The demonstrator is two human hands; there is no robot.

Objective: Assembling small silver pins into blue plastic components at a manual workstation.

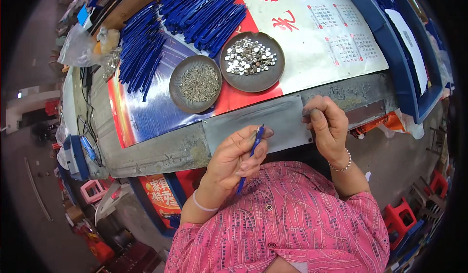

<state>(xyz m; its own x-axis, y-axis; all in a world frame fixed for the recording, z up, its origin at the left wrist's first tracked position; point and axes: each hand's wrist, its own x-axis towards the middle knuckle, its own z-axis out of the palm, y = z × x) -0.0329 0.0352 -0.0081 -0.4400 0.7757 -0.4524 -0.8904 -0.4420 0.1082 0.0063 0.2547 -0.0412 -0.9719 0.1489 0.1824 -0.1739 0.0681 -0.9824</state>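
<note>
My left hand (233, 157) is closed around a slim blue stick-like piece (256, 144) with a dark metal tip, held tilted above the table's front edge. Its tip points up and away from me. To the right, apart from it, my right hand (329, 128) has thumb and fingers pressed together; anything between them is too small to make out. Beyond my hands stand two dark round dishes. The left dish (177, 96) holds many small metal pins (199, 82); the right dish (251, 82) holds small shiny discs (248, 56).
Piles of similar blue pieces (204, 15) lie at the back left on a printed calendar sheet (312, 61). A grey metal plate (278, 119) lies at the table's front edge. At the right stands a blue bin (397, 68); a plastic bag (78, 46) sits far left.
</note>
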